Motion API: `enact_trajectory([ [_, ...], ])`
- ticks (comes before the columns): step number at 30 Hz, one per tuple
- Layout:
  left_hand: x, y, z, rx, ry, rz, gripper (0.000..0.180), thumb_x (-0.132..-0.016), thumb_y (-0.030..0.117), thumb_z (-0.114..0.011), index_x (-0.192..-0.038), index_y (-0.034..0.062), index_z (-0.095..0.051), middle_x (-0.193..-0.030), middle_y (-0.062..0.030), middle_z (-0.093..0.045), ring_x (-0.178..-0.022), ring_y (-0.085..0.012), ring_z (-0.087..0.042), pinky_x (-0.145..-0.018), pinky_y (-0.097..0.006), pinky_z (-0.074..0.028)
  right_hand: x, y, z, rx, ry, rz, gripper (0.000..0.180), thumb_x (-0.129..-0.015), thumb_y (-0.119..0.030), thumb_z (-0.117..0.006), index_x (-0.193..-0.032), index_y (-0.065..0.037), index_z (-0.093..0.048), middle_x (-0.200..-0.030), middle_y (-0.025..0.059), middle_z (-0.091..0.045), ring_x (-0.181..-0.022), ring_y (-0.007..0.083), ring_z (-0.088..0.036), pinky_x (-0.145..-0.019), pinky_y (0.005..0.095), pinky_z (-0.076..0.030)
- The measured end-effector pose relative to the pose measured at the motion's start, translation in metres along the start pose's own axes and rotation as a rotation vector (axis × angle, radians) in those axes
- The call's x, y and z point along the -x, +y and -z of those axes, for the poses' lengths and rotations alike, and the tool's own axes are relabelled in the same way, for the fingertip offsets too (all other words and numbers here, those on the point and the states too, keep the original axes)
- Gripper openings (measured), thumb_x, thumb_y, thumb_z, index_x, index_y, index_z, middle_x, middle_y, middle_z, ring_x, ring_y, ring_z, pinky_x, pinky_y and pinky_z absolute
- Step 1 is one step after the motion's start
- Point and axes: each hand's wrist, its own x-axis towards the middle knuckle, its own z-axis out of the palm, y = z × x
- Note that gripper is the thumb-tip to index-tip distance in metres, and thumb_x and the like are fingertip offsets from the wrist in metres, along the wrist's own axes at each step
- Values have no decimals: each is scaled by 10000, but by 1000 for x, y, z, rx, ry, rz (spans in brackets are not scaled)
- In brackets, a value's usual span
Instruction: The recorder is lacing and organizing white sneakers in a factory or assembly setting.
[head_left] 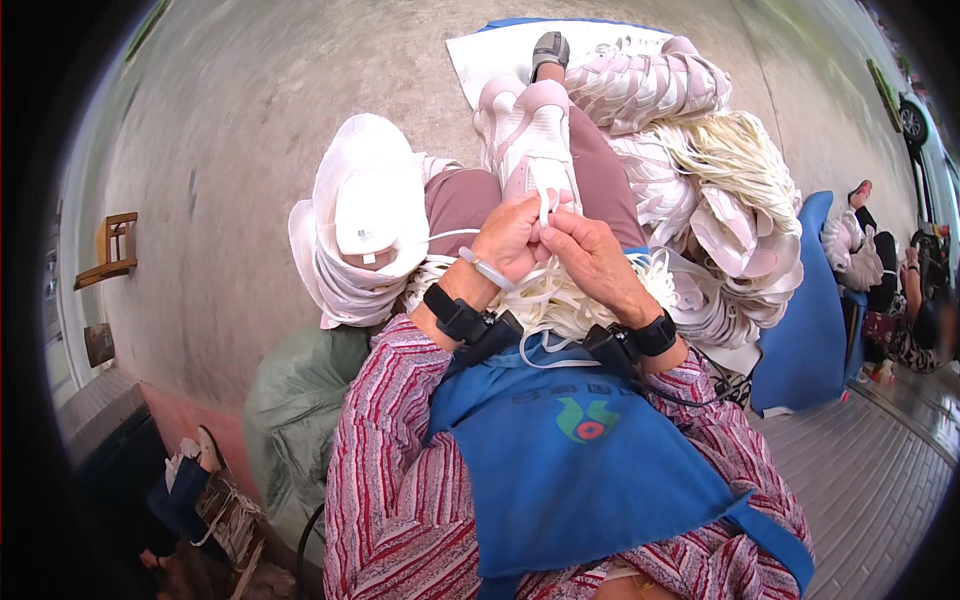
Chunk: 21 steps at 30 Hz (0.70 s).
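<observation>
My left hand [508,240] and my right hand [592,262] are close together above my lap, fingers pinched on a white shoelace [544,207]. Just beyond the fingertips, white and pale pink shoe uppers [537,150] lie along my legs, and the lace runs up against the nearest one. A loose heap of cream shoelaces [560,305] spreads over my lap beneath both wrists. Beside my left knee stands a stack of white shoe uppers [362,215]. The fingers partly hide the lace and the nearest upper's edge.
At the right sits a large pile of shoe uppers [735,235] with a bundle of cream laces [730,150] on top. A blue chair [800,330] is beyond it. A green sack [300,400] rests at my left, with a wooden stool [118,250] farther off. Other people sit at far right and lower left.
</observation>
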Motion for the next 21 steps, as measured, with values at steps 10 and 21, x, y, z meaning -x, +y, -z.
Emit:
enact_trajectory([
  [10, 77, 58, 43, 246, -14, -309, 227, -996, 166, -415, -811, 70, -505, -527, 46, -330, -498, -101, -382, -765, -325, -463, 6, 17, 72, -108, 129, -302, 247, -930, -245, -536, -882, -33, -652, -623, -68, -476, -527, 15, -387, -450, 183, -291],
  [21, 230, 131, 163, 274, 67, -976, 182, -964, 173, -489, -921, 24, -586, -689, -23, -518, -738, -172, -532, -932, -420, -411, -3, 57, 115, 10, 320, -296, 268, -877, -267, -584, -808, -24, -673, -667, -39, -539, -538, 58, -419, -474, 220, -315],
])
